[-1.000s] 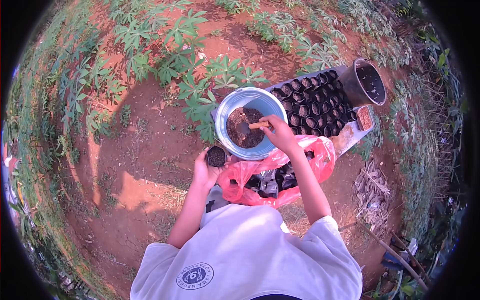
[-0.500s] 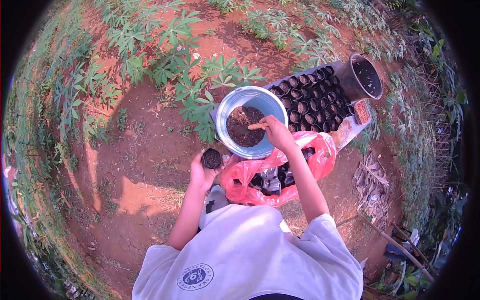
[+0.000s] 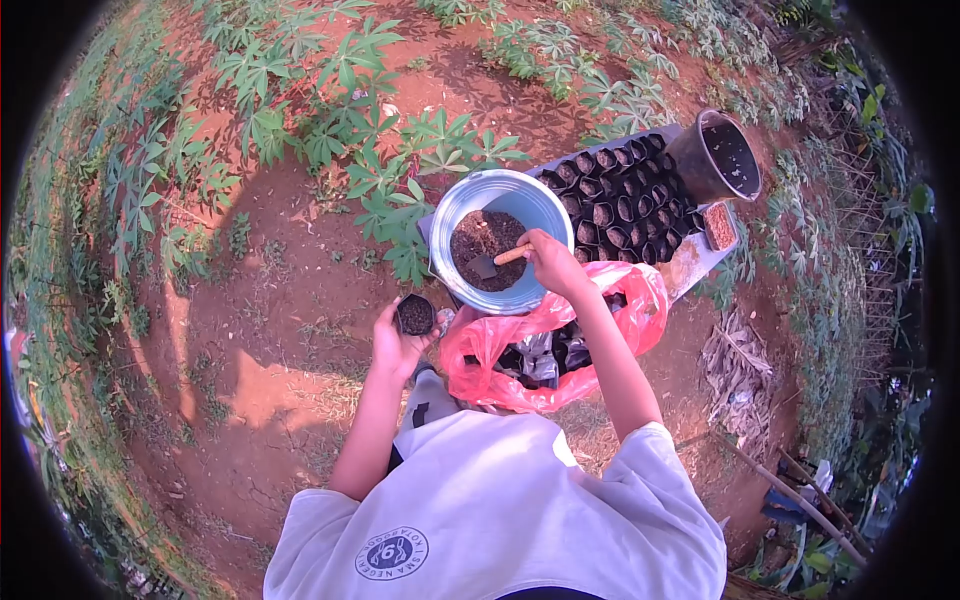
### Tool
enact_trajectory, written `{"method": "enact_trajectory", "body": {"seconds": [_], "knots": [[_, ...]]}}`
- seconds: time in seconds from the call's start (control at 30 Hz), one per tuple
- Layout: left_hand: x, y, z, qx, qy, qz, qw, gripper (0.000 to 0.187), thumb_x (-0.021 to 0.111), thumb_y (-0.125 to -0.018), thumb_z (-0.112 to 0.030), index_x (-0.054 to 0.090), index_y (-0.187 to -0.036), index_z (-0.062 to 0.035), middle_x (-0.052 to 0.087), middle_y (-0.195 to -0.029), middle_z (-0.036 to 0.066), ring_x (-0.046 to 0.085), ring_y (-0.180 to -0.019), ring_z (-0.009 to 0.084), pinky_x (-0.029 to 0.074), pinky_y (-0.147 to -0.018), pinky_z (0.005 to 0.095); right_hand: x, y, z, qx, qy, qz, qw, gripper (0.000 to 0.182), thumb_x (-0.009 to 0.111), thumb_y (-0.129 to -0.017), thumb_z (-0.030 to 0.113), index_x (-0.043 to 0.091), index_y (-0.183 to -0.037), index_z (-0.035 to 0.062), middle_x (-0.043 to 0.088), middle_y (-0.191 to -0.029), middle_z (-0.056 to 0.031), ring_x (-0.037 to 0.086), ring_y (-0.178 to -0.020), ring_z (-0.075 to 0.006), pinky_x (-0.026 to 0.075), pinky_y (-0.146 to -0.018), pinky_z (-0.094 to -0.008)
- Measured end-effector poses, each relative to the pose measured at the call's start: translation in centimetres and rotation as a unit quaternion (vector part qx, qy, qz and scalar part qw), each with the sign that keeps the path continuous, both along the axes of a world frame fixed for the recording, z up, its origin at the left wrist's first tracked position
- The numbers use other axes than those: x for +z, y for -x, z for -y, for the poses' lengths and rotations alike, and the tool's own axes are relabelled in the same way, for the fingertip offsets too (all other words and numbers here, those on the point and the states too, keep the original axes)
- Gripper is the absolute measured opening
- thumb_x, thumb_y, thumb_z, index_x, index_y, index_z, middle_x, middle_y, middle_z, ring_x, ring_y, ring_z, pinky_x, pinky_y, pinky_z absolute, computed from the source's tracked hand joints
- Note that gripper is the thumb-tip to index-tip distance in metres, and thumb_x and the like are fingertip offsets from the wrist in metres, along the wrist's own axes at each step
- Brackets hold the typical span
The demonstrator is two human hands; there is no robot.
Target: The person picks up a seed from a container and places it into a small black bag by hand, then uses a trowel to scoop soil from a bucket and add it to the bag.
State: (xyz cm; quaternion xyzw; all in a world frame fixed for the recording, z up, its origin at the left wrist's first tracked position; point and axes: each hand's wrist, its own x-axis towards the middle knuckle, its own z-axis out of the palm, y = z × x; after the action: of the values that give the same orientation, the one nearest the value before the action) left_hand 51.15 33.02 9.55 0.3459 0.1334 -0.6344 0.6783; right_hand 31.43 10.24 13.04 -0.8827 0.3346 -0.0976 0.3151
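In my left hand (image 3: 396, 347) is a small black nursery bag (image 3: 415, 315) with dark soil in it, held upright to the left of the bucket. My right hand (image 3: 552, 263) grips the wooden handle of a small trowel (image 3: 484, 266). The trowel's dark blade lies on the soil (image 3: 483, 236) inside the light-blue bucket (image 3: 443, 222). Just below the bucket, a red plastic bag (image 3: 480, 377) lies open with black and silvery plastic pieces in it, and my right forearm passes over it.
Rows of soil-filled black nursery bags (image 3: 620, 205) stand on a board (image 3: 690, 268) beyond the bucket. A dark bucket (image 3: 712, 160) and a small container of reddish-brown grains (image 3: 718, 227) sit at its right end. Leafy green plants (image 3: 375, 170) grow close by on the left.
The trowel's blade has come up into fuller view on the soil, its handle tilting more. My left hand with the nursery bag has shifted slightly left.
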Motion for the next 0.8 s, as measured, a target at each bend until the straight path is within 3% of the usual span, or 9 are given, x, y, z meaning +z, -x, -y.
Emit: {"method": "enact_trajectory", "body": {"seconds": [0.1,0.37,0.8], "knots": [[-0.4,0.4,-0.4,0.012,0.003,0.006,1.000,0.040,0.030,-0.096,-0.032,0.054,-0.102,-0.0011,0.063,-0.092,0.015,0.065,-0.084,0.0322,0.054,-0.064,0.0385,-0.9,0.6,0.6,0.007,0.008,0.010,1.000,0.016,0.052,-0.082,-0.004,0.053,-0.098,0.0003,0.058,-0.092,-0.0177,0.058,-0.089,-0.0368,0.045,-0.077,-0.0407],[0.3,3.6,-1.3,0.048,0.010,0.031,0.998,0.042,0.029,-0.096,-0.033,0.055,-0.104,-0.0006,0.063,-0.096,0.016,0.064,-0.087,0.0332,0.054,-0.065,0.0389,-1.6,2.6,1.7,0.013,-0.028,0.052,0.998,0.013,0.051,-0.086,0.000,0.053,-0.099,0.0008,0.057,-0.077,-0.0123,0.058,-0.073,-0.0242,0.046,-0.069,-0.0356],[3.4,8.3,-2.4,0.136,0.013,0.046,0.990,0.040,0.031,-0.096,-0.033,0.054,-0.103,-0.0006,0.063,-0.094,0.016,0.062,-0.087,0.0326,0.052,-0.071,0.0423,-1.0,4.1,2.4,0.027,-0.074,0.119,0.990,0.012,0.051,-0.087,0.001,0.055,-0.099,-0.0003,0.056,-0.074,-0.0109,0.057,-0.070,-0.0215,0.046,-0.067,-0.0333]]}}
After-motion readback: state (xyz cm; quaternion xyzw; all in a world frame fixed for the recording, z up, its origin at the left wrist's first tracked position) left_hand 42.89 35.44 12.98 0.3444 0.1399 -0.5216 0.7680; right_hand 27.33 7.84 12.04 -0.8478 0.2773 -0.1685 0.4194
